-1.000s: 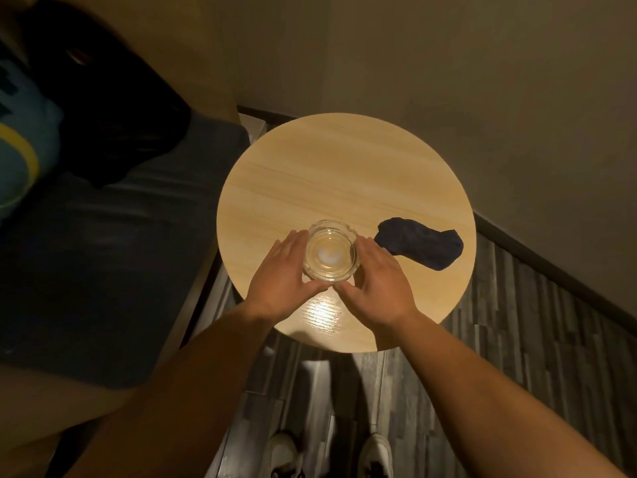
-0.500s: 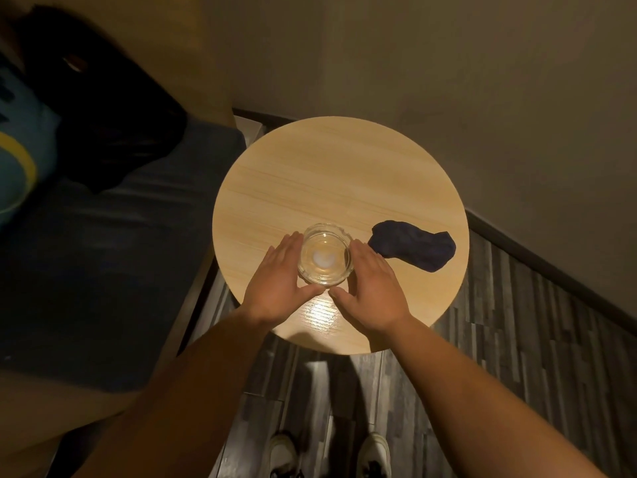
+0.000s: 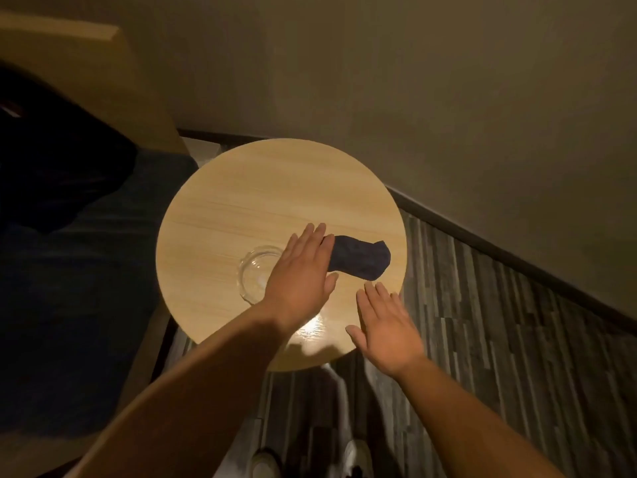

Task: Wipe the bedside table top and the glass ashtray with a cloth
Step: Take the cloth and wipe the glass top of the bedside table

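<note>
Both hands have let go of the ashtray they were cupping 0.5 s ago. Now the left hand reaches across, fingers straight, its fingertips at the near end of the cloth, gripping nothing yet. Meanwhile the right hand hovers flat and released over the near right edge of the surface.

That ashtray sits left of centre, partly hidden under the left wrist, and the cloth lies crumpled just to its right.

Judging from this, the main risk is the left forearm: it crosses directly over the glass, so dragging the cloth back could knock the ashtray toward the near edge and off onto the floor. Wiping around it with 1 hand while it stands loose could also push it.

Round and pale wood, the surface carries a bright glare spot near the front. It stands in a dim corner between a dark bed and a plain wall, above grey plank flooring.
</note>
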